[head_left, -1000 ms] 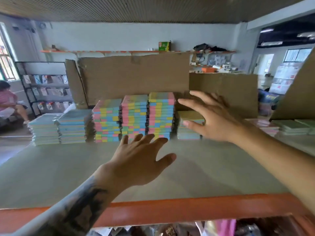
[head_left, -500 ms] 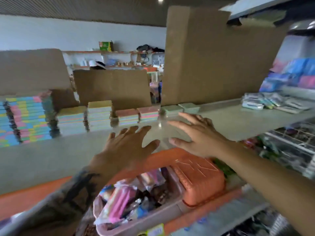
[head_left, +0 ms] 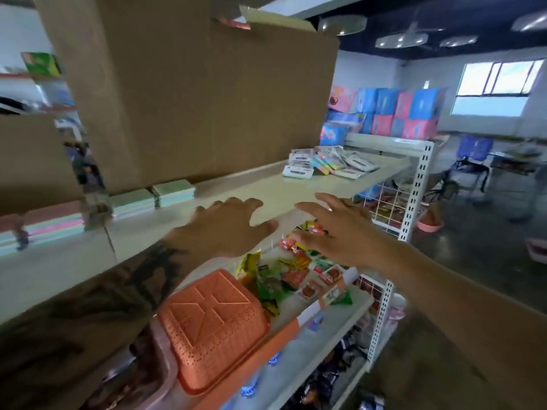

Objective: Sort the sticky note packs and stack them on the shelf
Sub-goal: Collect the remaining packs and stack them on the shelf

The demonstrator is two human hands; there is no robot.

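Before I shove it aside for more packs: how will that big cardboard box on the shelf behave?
The cardboard box looks tall with its flaps open, so a high push may tip it. Contents are hidden, so its weight is unclear. The shelf looks smooth; a low push should slide it.

The shelf (head_left: 266,187) is pale grey-beige. Brown cardboard (head_left: 192,99) stands behind mint-green sticky note packs (head_left: 173,192) and pink ones (head_left: 44,223) with pastel-striped edges. Below, an orange perforated basket (head_left: 213,327) bears a raised geometric pattern. Dark tattoo ink covers the left forearm (head_left: 88,315).
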